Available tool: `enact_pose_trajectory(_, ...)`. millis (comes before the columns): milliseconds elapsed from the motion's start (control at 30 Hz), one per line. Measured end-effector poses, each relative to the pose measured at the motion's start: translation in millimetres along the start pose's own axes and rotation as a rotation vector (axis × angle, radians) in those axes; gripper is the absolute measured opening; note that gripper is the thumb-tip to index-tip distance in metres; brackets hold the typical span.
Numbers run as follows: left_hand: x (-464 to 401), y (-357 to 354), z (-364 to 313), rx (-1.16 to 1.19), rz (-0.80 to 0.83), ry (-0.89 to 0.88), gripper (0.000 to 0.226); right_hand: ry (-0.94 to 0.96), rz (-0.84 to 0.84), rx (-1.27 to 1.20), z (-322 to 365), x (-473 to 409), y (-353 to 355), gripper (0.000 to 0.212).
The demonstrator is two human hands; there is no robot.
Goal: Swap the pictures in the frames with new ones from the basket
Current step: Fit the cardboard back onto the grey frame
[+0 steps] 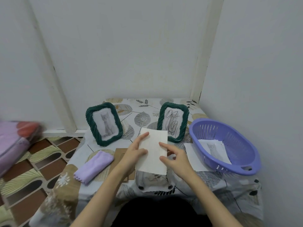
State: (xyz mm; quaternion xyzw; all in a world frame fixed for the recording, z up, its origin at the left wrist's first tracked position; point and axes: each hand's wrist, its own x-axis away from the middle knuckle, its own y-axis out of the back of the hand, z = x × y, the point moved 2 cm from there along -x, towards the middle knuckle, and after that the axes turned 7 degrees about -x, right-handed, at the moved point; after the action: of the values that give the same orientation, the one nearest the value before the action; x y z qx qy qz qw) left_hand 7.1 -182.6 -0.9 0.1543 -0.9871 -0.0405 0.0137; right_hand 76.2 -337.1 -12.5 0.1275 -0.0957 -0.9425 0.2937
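Nearest the camera: two bare forearms reaching over the leaf-patterned surface. Left hand pinching the left edge of a blank sheet of paper, thumb on top, index finger straight along the sheet. Right hand holding the right edge, fingers loosely curled. Under the sheet, a clear panel with dark clips, lying flat. Beside the left wrist, a brown backing board, then a folded lilac cloth. Further back, upright: a green frame with a cat picture and a green frame with a scribble. At right, a purple basket with a cat print inside, resting partly on a loose white sheet.
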Motion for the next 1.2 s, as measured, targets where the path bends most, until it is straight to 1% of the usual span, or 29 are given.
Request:
enact_pose_trajectory(100,-3.6,11.3,22.4,-0.176,-0.007,-0.034,0.059,-0.045,0.02,0.147,-7.6,-11.0,1.1,0.049)
enact_pose_trajectory(200,-5.1,20.3,43.2,-0.452,-0.011,-0.005,0.065,-0.154,0.116,0.305,-24.6,-16.4,-1.3,0.054)
enact_pose_trajectory(267,-5.6,22.7,52.7,-0.609,-0.011,0.001,0.067,-0.189,0.183,0.41,-38.7,-17.7,-3.1,0.058)
enact_pose_trajectory(400,-8.2,23.3,64.8,-0.846,0.051,0.007,0.069,-0.176,0.266,0.608,-51.9,-17.2,-2.3,0.058)
enact_pose_trajectory(500,-10.4,24.5,71.8,-1.026,0.14,0.014,0.073,-0.138,0.336,0.686,-55.5,-15.6,-2.9,0.057)
enact_pose_trajectory(567,-9.8,24.3,74.2,-1.109,0.192,0.029,0.076,-0.11,0.35,0.732,-57.3,-13.3,-2.8,0.056)
enact_pose_trajectory(700,-6.0,24.5,76.4,-1.112,0.234,0.059,0.076,-0.105,0.311,0.775,-60.2,-9.4,4.4,0.06)
enact_pose_trajectory(767,-4.8,25.6,78.3,-1.087,0.253,0.078,0.082,-0.104,0.33,0.768,-59.8,-6.7,7.3,0.059)
enact_pose_trajectory(800,-4.5,25.9,78.8,-1.082,0.273,0.09,0.093,-0.112,0.347,0.756,-59.3,-4.9,8.3,0.059)
enact_pose_trajectory(867,-4.6,26.3,79.5,-1.089,0.288,0.072,0.125,-0.132,0.38,0.741,-58.4,-1.4,9.7,0.058)
enact_pose_trajectory(900,-5.3,26.7,81.5,-1.103,0.283,0.059,0.132,-0.137,0.396,0.744,-58.1,0.2,10.0,0.058)
enact_pose_trajectory(933,-6.1,27.1,83.5,-1.117,0.271,0.049,0.134,-0.138,0.407,0.753,-57.9,1.5,10.4,0.057)
enact_pose_trajectory(1000,-5.6,26.5,85.3,-1.119,0.253,0.058,0.131,-0.136,0.417,0.767,-57.8,2.7,10.8,0.055)
enact_pose_trajectory(1100,-2.7,24.1,83.6,-1.07,0.228,0.069,0.121,-0.139,0.412,0.762,-56.9,3.1,11.5,0.053)
enact_pose_trajectory(1167,0.0,21.8,80.5,-1.048,0.201,0.07,0.094,-0.152,0.41,0.736,-57.5,3.4,13.1,0.053)
enact_pose_trajectory(1200,0.5,21.4,79.6,-1.038,0.2,0.071,0.087,-0.157,0.409,0.726,-58.3,3.6,14.3,0.053)
